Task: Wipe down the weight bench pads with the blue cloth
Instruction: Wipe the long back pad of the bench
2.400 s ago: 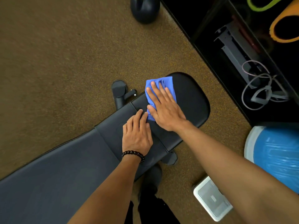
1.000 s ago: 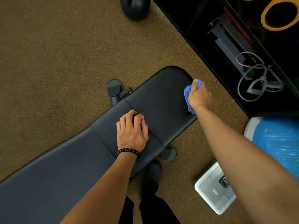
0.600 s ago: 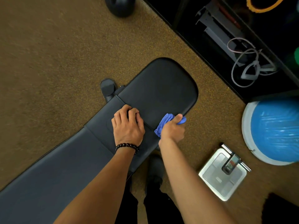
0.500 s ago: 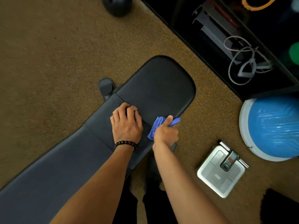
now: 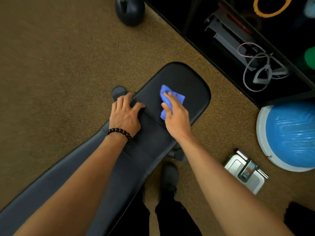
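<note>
The cloth (image 5: 172, 95) is pressed to the pad (image 5: 192, 82) under the right hand's (image 5: 177, 116) flat fingers, the left hand (image 5: 125, 115) resting ungripping; overlapping edge-to-edge strokes are advised.

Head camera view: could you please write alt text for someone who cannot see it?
A person's right hand presses a blue cloth onto the black seat pad of a weight bench, while the left hand rests on the bench beside it. A kettlebell, a scale and a blue balance dome sit on the brown floor.
</note>
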`<state>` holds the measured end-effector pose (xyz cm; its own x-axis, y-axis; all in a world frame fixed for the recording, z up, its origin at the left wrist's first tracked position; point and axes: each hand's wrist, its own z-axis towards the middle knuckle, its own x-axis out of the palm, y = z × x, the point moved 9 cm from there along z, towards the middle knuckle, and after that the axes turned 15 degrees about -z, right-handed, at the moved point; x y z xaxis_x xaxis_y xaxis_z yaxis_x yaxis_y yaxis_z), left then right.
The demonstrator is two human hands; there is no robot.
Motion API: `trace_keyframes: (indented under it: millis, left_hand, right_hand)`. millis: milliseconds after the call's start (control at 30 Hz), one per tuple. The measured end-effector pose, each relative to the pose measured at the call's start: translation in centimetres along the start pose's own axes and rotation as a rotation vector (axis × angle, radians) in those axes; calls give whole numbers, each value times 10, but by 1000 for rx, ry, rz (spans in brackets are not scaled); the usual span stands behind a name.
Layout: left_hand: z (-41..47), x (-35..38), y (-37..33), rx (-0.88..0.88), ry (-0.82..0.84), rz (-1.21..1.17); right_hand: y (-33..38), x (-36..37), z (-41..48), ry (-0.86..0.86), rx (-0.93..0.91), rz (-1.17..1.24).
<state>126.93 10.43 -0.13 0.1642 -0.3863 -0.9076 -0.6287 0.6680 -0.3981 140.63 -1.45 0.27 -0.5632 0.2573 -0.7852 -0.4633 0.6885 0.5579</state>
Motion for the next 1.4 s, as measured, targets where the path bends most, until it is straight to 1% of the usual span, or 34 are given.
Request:
trace_keyframes:
  millis: [100, 167, 267, 333, 433, 500, 633, 767, 833, 933, 1033, 1100, 1133, 1200, 1267, 1333, 1367, 1400]
  left_hand:
    - [19, -6, 8, 35, 70, 49]
    - [29, -9, 9, 56, 100, 73]
    - [35, -8, 3, 119, 147, 176]
    - [35, -9, -2, 166, 153, 236]
    - [35, -15, 0, 190, 167, 302]
    - [37, -15, 4, 200, 215, 350]
    - [45, -17, 6, 231, 240, 308]
    - [50, -11, 6, 160, 298, 270]
    - [50, -9, 8, 104, 290, 188]
    - [45, -11, 17, -28, 227, -31]
    - [31, -21, 29, -173, 85, -253]
    - [20, -28, 45, -293, -50, -434]
    - [13, -29, 55, -365, -110, -523]
    - [-1, -32, 74, -489, -219, -643]
    - [-10, -31, 82, -553, -278, -688]
    - [-16, -27, 81, -565, -281, -713]
    - [-18, -25, 78, -564, -272, -717]
    - [-20, -21, 75, -562, -256, -714]
  right_hand:
    - [26, 33, 32, 228, -211, -148]
    - [41, 48, 42, 334, -338, -251]
    - [46, 63, 37, 465, -515, -409]
    - [38, 61, 27, 487, -610, -475]
    - [18, 49, 1, 525, -732, -561]
    - [-3, 38, -19, 568, -759, -606]
    - [-43, 21, -49, 578, -795, -743]
    - [-41, 25, -39, 579, -816, -741]
    - [-28, 28, -28, 557, -791, -688]
    - [0, 37, -1, 506, -696, -591]
    - [26, 46, 35, 471, -528, -475]
    - [38, 43, 56, 398, -383, -368]
    - [45, 41, 61, 345, -357, -324]
    - [68, 42, 53, 283, -433, -286]
    - [83, 59, 23, 323, -587, -325]
    - [76, 83, -13, 385, -731, -468]
    - [67, 92, -29, 394, -779, -540]
    - [57, 96, -40, 389, -795, -564]
